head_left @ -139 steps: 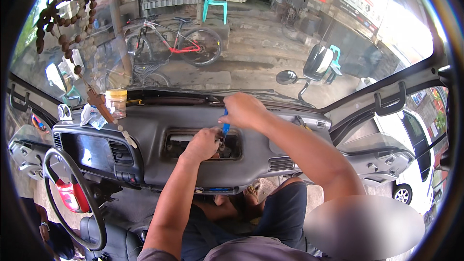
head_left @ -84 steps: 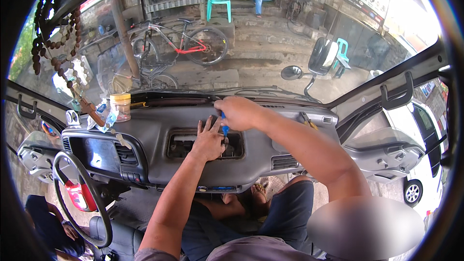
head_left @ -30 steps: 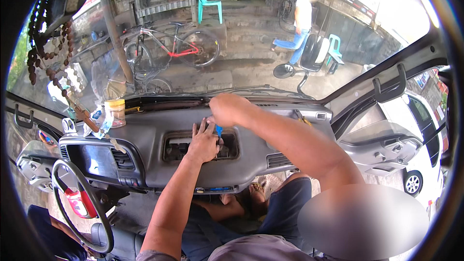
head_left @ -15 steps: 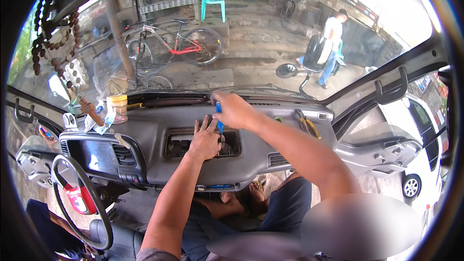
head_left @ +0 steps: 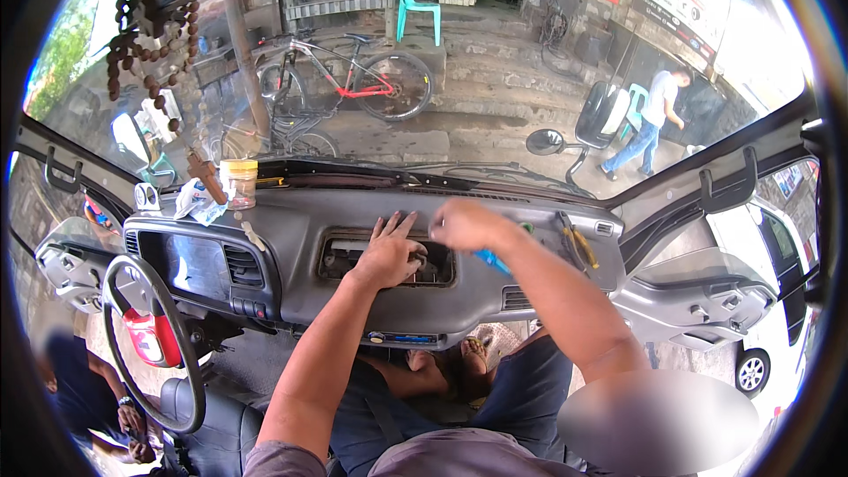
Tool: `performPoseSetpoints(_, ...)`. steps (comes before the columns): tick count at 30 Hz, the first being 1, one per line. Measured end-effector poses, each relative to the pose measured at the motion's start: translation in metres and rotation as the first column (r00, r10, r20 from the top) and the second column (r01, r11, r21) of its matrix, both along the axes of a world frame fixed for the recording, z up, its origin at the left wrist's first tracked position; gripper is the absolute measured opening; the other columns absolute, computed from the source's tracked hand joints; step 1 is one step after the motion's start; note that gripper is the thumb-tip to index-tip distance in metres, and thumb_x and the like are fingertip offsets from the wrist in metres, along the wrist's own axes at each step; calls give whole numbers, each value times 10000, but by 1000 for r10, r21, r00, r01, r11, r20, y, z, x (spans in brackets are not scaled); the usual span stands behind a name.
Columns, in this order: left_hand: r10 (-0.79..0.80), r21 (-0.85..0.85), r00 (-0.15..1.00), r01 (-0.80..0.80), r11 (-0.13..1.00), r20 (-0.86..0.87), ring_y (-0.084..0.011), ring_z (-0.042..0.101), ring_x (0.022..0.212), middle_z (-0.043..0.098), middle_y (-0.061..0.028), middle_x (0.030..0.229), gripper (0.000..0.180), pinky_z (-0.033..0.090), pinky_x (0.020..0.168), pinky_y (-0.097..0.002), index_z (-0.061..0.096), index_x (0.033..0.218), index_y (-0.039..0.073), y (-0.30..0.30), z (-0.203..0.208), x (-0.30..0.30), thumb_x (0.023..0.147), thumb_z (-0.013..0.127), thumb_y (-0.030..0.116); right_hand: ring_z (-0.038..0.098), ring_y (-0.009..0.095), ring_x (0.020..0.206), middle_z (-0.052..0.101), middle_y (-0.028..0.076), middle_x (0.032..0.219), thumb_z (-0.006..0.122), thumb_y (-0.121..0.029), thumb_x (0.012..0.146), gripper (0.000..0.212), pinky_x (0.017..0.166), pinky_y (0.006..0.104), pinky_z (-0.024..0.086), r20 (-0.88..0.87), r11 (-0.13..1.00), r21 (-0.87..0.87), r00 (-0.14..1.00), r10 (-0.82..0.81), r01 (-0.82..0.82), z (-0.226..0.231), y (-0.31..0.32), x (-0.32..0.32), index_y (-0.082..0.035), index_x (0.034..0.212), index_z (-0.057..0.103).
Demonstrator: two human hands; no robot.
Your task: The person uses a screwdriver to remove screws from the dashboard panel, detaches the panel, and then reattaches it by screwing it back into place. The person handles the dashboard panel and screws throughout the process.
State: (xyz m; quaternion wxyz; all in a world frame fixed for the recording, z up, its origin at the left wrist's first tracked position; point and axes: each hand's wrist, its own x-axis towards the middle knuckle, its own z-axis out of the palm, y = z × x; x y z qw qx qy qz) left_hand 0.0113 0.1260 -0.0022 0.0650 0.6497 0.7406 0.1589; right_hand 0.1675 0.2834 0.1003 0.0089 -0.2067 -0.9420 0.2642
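Note:
My left hand (head_left: pixel 389 254) rests over a rectangular opening (head_left: pixel 340 263) in the grey dashboard. Some of its fingers lie stretched and spread across the upper rim, while the thumb side reaches over the opening. Just right of it, above the dashboard, my right hand (head_left: pixel 468 225) is closed with its fingers curled. What those fingers hold, if anything, is hidden. A blue-handled tool (head_left: pixel 491 260), apparently a screwdriver, shows beneath my right wrist; whether it is held or lies on the dashboard I cannot tell.
Pliers (head_left: pixel 579 243) lie on the dashboard's right side. A yellow-lidded jar (head_left: pixel 238 184) stands at the left, near a hanging rosary (head_left: pixel 205 178). The steering wheel (head_left: pixel 110 300) is at the left. Outside are a bicycle (head_left: pixel 353 79), a walking person (head_left: pixel 658 110) and a seated person (head_left: pixel 97 397).
My right hand has turned and moved away from the opening, and the blue tool is no longer upright there. My left hand stays at the opening. The person outside has stood up.

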Motion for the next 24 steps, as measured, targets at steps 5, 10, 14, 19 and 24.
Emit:
performPoseSetpoints(5,348,304,926,-376,876,144,-402,745,1097,773,-209,1109,184,600,1012,-499,822,1048,70,-49,10,-32,917,697,105,794,437,1088,804,283,1118,687,-55,897,248,948,492,639,253,976,210,961,-113,59,-64,-25,-27,6,1079,843)
performPoseSetpoints(10,420,108,905,-426,898,75,-451,756,1100,789,-270,1118,249,586,1025,-512,831,1133,7,-110,33,-69,948,676,67,784,441,1159,807,270,1187,696,-32,919,248,986,496,643,246,954,251,942,-229,166,-69,-44,-33,10,1114,842)
performPoseSetpoints(14,395,259,844,-499,827,364,-455,766,1065,796,-279,1087,253,607,1001,-509,845,1126,21,-119,53,-91,1001,651,123,782,460,1144,812,250,1187,686,-45,930,241,1007,510,635,252,955,273,949,-190,119,-61,-54,-26,16,1103,841)
performPoseSetpoints(19,485,-152,870,-494,856,-90,-452,777,1074,808,-250,1103,250,622,986,-525,858,1046,45,-94,41,-76,950,661,163,789,449,1121,815,253,1160,691,-61,921,229,992,518,636,240,951,290,954,-179,105,-65,-52,-29,-1,1078,848)
performPoseSetpoints(24,352,-286,896,-423,860,-269,-409,804,1065,827,-218,1090,231,636,941,-519,860,1039,71,-83,22,-61,944,666,154,787,475,1062,809,283,1058,696,-51,875,193,945,533,638,190,949,292,965,-182,121,-71,-46,-32,24,982,838)
